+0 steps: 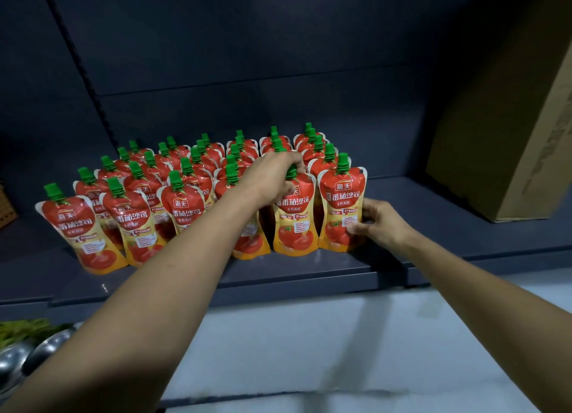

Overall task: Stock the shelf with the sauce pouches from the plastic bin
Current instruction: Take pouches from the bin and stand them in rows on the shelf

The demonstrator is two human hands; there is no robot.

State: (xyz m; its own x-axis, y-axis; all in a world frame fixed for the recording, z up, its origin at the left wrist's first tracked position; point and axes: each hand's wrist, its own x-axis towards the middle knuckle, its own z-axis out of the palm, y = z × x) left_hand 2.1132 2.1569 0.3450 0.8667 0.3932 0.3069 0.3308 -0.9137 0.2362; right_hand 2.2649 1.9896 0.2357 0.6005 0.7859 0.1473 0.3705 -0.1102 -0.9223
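my right hand (382,223) pinches the side of the end pouch (342,208) at the shelf (309,273) front. my left hand (272,177), at its 10 o'clock, grips the next pouch (294,217) by its cap (291,172). i judge i'm squaring the front row. next, release without toppling the rows (198,165) behind.

Red-and-yellow sauce pouches (182,208) with green screw caps stand upright in rows running near to far on the dark shelf (309,271).

- About thirty sauce pouches (342,208), six columns of five, near to far.
- One cardboard box (501,118), far right.
- Two hands: left hand (272,177), right hand (382,223).
- Two metal bowls (46,349), near left.
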